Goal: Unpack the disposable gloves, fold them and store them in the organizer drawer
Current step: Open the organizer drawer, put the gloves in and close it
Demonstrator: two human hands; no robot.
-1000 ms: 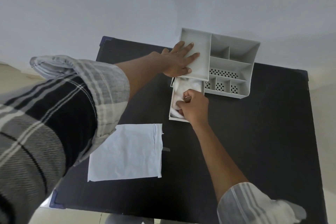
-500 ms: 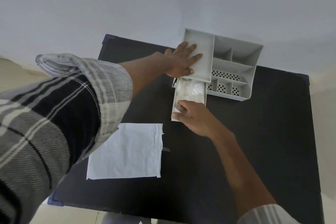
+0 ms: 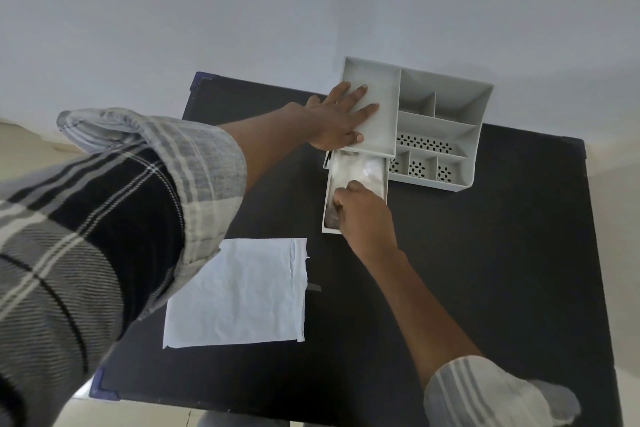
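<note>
1. Both hands are working at the grey organizer (image 3: 446,121): the left hand (image 3: 341,121) is lying flat with fingers spread, pressing down on its top tray and bracing it.
2. The right hand (image 3: 363,215) is curling over the near end of the pulled-out drawer (image 3: 327,191), fingers resting on the folded gloves (image 3: 360,170) inside; whether it is pinching them I cannot tell.
3. The gloves are sitting just ahead of the right hand and directly below the left, filling the drawer.
4. The drawer's long axis is running from the right hand toward the left, so closing it looks like a straight push away by the right hand, which is the nearer one.
5. Dark worktop (image 3: 485,270) is lying open to the right of the right hand; the white packet (image 3: 239,291) is lying beside the right forearm, well clear of the drawer's path.
</note>
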